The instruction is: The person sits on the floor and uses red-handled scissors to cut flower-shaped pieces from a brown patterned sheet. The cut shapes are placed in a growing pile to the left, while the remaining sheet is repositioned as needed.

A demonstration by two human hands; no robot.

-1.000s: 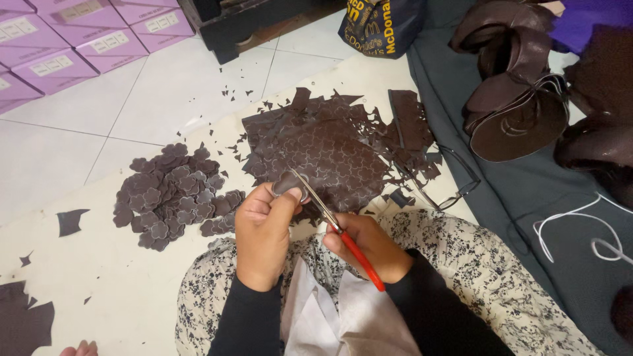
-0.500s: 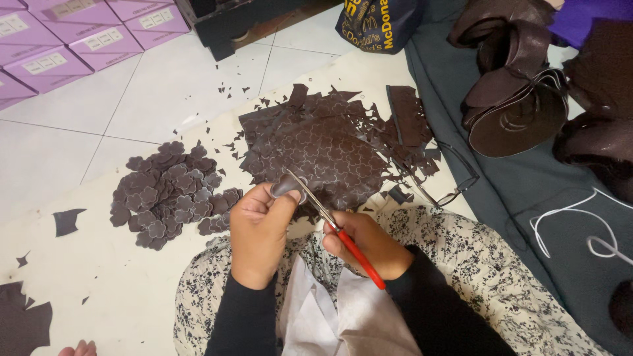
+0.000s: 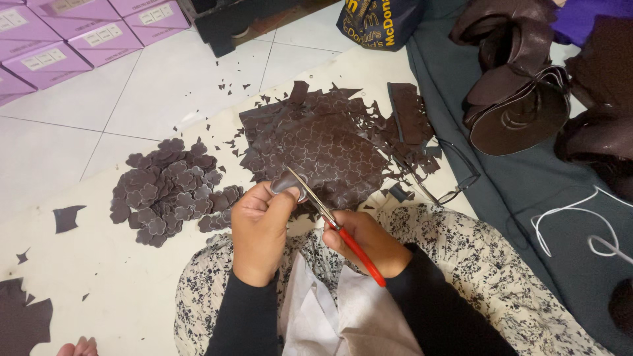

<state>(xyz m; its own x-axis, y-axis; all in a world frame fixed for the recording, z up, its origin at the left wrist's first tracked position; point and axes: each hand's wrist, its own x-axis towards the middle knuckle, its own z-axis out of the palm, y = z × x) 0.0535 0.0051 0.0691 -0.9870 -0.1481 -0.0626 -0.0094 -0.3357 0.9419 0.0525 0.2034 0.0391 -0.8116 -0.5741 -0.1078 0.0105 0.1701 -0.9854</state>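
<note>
Brown leather piece (image 3: 285,183) is sitting pinched in my left hand (image 3: 260,227), just below the patterned sheet (image 3: 316,148). My right hand (image 3: 366,240) is gripping red-handled scissors (image 3: 333,223); blades closing near my thumb could nick it.

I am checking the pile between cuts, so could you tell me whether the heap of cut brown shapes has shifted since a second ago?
No. The heap of cut brown shapes lies at the same spot beside the large patterned brown sheet; only the camera view drifted slightly.
</note>
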